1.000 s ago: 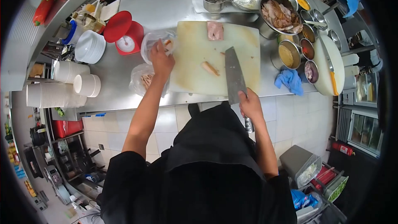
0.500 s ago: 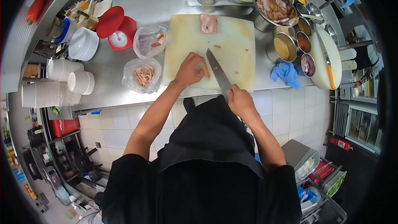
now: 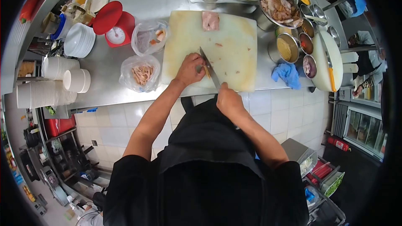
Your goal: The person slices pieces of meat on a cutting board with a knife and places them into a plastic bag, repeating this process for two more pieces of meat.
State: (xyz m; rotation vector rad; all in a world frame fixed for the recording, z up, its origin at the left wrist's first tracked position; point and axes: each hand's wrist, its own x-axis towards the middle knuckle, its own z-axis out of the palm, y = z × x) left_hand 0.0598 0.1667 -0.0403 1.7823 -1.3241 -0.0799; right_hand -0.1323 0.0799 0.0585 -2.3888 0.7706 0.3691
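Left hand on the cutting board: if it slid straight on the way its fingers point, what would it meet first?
The left hand points toward the knife, whose blade lies right against its fingertips over a small piece of food. It would likely meet the blade at once, though depth is hard to judge.

A steel counter point(image 3: 146, 0) runs above pale wall tiles point(image 3: 289, 109); shelves point(image 3: 63, 150) (crowded with dark pots) stand to one side, and a glass-fronted fridge point(image 3: 360, 127) on the other.
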